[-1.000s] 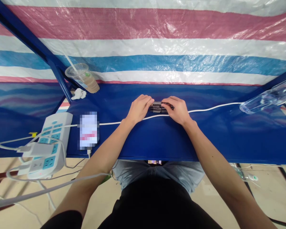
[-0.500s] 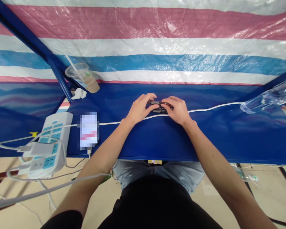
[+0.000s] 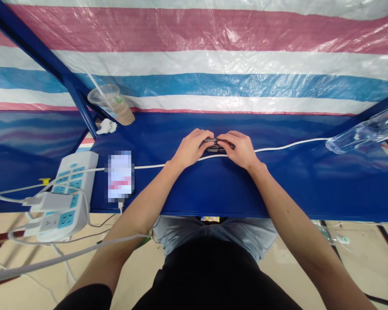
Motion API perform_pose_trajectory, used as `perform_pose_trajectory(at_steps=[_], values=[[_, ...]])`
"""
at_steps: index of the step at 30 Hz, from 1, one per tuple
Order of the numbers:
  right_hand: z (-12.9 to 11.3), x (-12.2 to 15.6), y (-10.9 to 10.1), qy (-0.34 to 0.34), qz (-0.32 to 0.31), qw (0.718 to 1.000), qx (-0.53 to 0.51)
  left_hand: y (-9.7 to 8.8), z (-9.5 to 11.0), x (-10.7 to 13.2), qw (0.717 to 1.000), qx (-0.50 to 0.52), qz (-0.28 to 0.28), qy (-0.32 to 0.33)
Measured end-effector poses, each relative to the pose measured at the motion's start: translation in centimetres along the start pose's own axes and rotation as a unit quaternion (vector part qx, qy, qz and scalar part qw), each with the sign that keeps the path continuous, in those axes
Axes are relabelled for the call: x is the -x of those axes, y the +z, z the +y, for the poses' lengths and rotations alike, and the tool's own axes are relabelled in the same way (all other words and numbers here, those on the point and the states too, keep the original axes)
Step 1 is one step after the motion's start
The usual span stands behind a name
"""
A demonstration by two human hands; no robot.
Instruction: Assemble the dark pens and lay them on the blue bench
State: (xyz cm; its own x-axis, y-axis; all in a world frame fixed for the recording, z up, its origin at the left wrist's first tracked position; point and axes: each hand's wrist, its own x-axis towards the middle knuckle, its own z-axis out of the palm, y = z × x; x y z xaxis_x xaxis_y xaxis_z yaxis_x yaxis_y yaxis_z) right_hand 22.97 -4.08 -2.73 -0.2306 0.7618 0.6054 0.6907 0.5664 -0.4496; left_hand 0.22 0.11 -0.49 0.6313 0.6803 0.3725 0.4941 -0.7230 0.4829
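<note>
A small black object (image 3: 214, 145) sits on the blue table (image 3: 213, 189), pinched between both hands. My left hand (image 3: 191, 147) curls its fingers over the object's left end. My right hand (image 3: 241, 148) grips its right end with bent fingers. Most of the object is hidden under the fingers, so I cannot make out what it is. A white cable (image 3: 287, 145) runs across the table just under the hands.
A phone (image 3: 120, 175) lies left of the hands. A white power strip (image 3: 64, 198) with plugs hangs over the table's left edge. A plastic cup with a straw (image 3: 111, 103) stands at the back left. A clear plastic bottle (image 3: 362, 133) lies at the right. A striped tarp backs the table.
The left hand's fingers, lifted half a second ago, have closed back down over the object. The hands stay in the same spot.
</note>
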Motion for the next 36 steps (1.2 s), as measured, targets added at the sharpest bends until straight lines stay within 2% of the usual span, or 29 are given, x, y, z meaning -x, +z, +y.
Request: perform_pose_trajectory(at_steps=[8,14,18,28,36], values=[[0.5,-0.1,-0.3,-0.001,-0.004,1.0,0.026,-0.2,-0.1,-0.3,0.999,-0.024,0.021,-0.032],[1.9,0.0,-1.6,0.015,0.04,0.997,0.07,-0.5,-0.3,-0.4,0.995,-0.024,0.061,-0.071],[2.5,0.0,-1.8,0.033,0.041,0.996,0.071,-0.5,-0.6,-0.4,0.995,-0.014,0.078,-0.067],[0.4,-0.1,0.1,-0.003,0.014,0.999,0.048,0.2,0.2,-0.3,0.999,-0.008,0.036,-0.036],[-0.2,-0.1,0.4,-0.033,0.006,0.998,0.053,0.4,0.2,-0.2,1.0,0.018,0.019,-0.013]])
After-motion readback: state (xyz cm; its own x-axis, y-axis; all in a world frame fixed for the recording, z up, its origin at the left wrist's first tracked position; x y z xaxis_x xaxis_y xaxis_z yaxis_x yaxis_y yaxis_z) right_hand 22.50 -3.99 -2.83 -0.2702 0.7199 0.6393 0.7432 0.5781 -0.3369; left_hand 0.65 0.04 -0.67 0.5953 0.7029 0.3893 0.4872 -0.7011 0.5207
